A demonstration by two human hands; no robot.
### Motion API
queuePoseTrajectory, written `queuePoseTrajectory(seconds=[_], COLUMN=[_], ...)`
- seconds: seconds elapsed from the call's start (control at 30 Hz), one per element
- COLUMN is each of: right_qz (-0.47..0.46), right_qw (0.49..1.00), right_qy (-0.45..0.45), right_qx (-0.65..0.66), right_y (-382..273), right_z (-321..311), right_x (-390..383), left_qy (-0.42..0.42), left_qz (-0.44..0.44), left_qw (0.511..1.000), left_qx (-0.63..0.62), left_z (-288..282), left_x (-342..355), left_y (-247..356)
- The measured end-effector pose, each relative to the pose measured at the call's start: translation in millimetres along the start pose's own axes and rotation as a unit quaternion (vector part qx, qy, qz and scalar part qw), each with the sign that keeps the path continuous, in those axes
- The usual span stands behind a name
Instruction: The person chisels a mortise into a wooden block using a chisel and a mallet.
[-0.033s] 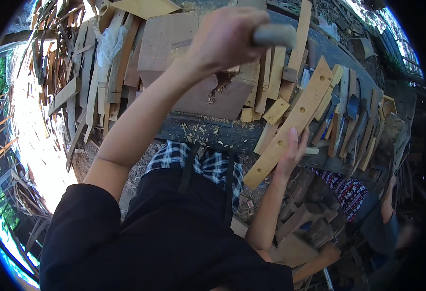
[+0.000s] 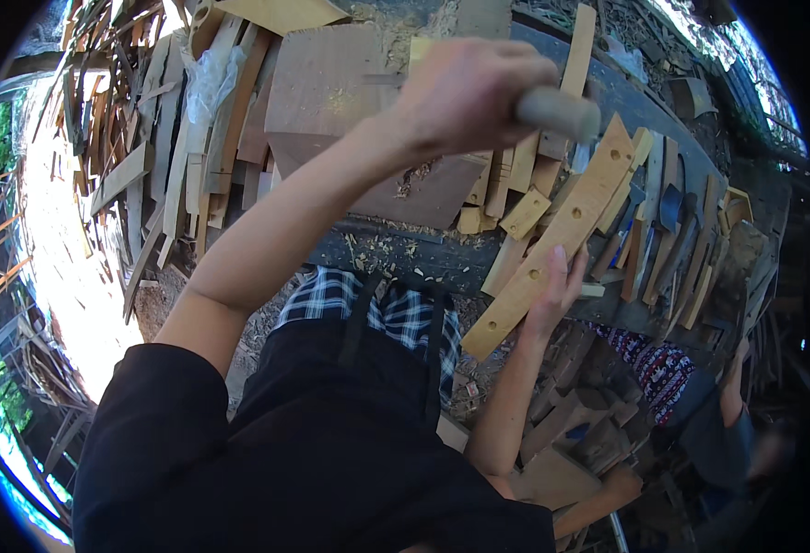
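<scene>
L hand (image 2: 465, 97) same; R hand (image 2: 552, 290) unmoved

two hands of the wearer: the left hand (image 2: 465, 92) in the upper middle of the frame, closed round one grey tool handle (image 2: 560, 112); the right hand (image 2: 552, 290) right of centre, laid on one long pale wooden slat (image 2: 552, 241); that slat shows three round holes; one large brown wooden block (image 2: 331, 101) in the upper middle; one dark desk (image 2: 405, 253) running across the middle; one clear plastic bag (image 2: 204, 88) in the upper left; one other person (image 2: 718, 433) in the lower right; short pale offcuts beside the slat, about six; loose slats and scraps in the upper left and on the right too many and too overlapped to count
</scene>
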State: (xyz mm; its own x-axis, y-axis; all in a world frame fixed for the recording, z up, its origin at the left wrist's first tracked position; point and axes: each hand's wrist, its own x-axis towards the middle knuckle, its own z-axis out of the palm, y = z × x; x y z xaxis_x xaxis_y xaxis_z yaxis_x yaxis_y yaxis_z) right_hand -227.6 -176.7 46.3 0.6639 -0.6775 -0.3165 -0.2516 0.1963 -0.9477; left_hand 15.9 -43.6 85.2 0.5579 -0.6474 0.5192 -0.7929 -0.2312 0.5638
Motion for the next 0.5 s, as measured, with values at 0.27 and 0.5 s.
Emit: queuePoseTrajectory(seconds=[0.27,0.5], right_qz=[-0.034,-0.035], right_qw=[0.997,0.997], right_qy=[0.062,0.048], right_qx=[-0.014,-0.048], right_y=[16.0,12.9], right_z=[-13.6,-11.1], right_x=[4.9,5.9], left_qy=[0.045,0.117], left_qz=[0.15,0.144], left_qw=[0.977,0.968], left_qx=[-0.145,-0.17], left_z=[46.0,42.6], left_x=[-16.9,-11.3], left_y=[25.1,17.1])
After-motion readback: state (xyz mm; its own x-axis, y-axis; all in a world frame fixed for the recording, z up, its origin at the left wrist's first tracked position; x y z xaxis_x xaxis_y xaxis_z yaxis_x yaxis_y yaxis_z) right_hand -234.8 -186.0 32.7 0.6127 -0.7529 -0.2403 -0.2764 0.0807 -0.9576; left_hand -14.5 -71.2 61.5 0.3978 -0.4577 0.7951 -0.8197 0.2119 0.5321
